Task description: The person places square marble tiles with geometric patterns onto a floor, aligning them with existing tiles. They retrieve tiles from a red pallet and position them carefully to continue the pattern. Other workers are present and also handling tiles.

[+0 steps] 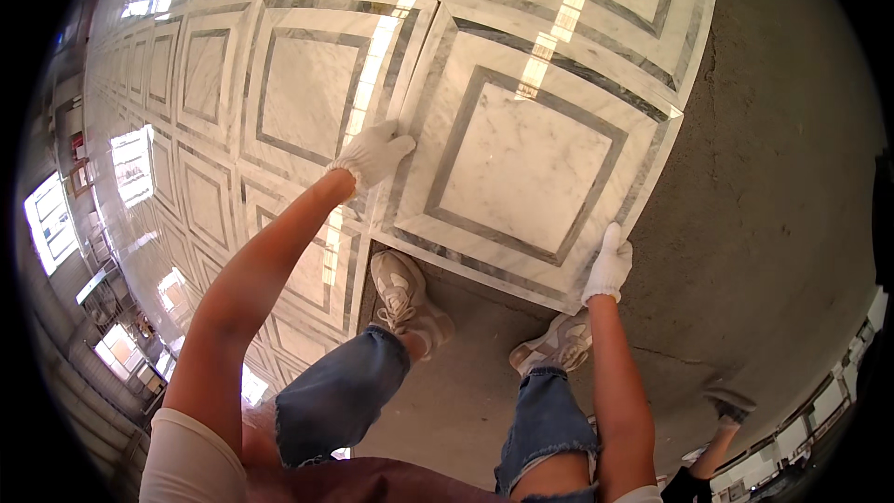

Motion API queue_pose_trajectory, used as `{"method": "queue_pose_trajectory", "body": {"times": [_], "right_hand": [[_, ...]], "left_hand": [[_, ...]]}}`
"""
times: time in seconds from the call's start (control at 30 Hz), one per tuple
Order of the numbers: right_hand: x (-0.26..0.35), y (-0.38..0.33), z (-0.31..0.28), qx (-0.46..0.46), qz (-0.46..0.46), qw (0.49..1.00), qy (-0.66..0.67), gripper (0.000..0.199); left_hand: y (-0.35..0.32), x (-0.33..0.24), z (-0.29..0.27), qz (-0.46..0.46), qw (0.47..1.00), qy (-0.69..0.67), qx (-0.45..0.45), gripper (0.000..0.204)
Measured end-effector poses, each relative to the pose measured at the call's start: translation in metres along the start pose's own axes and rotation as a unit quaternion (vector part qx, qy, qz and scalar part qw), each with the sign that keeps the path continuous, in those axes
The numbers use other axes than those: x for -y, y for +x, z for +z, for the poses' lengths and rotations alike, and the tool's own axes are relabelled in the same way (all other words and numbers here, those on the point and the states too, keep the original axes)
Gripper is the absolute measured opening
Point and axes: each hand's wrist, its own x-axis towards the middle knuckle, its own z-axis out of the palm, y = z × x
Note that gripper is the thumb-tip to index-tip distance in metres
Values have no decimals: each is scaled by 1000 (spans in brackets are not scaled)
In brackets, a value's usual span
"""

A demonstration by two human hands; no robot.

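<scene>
Tile (526, 163), a square of white marble with a grey inlaid frame, lies flat with its far and left edges against the laid marble floor (214, 74) and its near and right edges over bare grey screed (782, 158). The left hand (374, 154), in a white knit glove, rests flat on the tile's left edge at the joint with the neighbouring slab, fingers together and pointing away from the person, thumb spread to the right onto the tile. The right hand (609, 264), gloved alike, presses on the tile's near right corner with fingers held close and straight; whether the fingertips curl under the edge cannot be told. Neither hand grips anything. Just below the tile's near edge stand two pale sneakers: the left shoe (402, 296) close beside the tile's near left corner, the right shoe (557, 345) just under the right hand. Above the shoes show cuffed jeans (340, 391), frayed at the right hem. Well to the right of the tile and lower in view, another person's foot (729, 402) stands on the screed. Bright strip reflections run across the floor and the tile's far left part.
</scene>
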Motion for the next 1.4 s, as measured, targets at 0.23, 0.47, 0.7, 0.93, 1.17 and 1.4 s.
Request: {"method": "queue_pose_trajectory", "body": {"times": [0.23,0.47,0.7,0.93,1.17,1.4], "right_hand": [[-2,5,-4,8,-9,995,-101,54],[49,10,-19,152,0,899,-411,64],[44,39,-30,220,41,846,-484,72],[64,31,-24,223,51,829,-511,82],[104,29,-20,253,-22,713,-654,73],[115,69,-37,51,-136,914,-379,52]], "left_hand": [[-74,-7,39,61,996,-45,-49,35],[-77,70,106,-321,835,-406,187,46],[-49,77,137,-336,757,-538,156,47],[-45,89,125,-325,771,-512,196,48],[-39,64,108,-320,829,-412,201,48],[-30,36,93,-232,900,-345,134,32]]}}
